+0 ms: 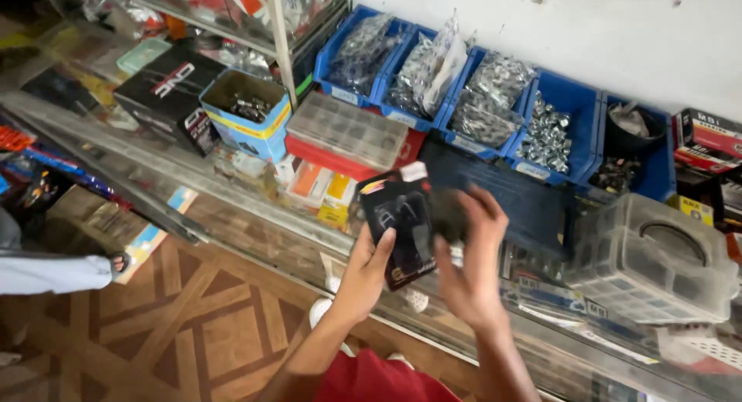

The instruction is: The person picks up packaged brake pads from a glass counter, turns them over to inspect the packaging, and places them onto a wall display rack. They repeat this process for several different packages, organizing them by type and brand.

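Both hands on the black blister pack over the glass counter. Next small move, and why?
Probably lower the black blister pack flat onto the glass counter. The left hand grips its lower edge, the right hand covers its right side, and it hangs tilted above the glass.

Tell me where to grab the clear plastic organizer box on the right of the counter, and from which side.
Grip the clear organizer box by its two short side walls, coming from above. It sits flat on the glass counter, apart from both hands, and its lid looks too broad for one hand.
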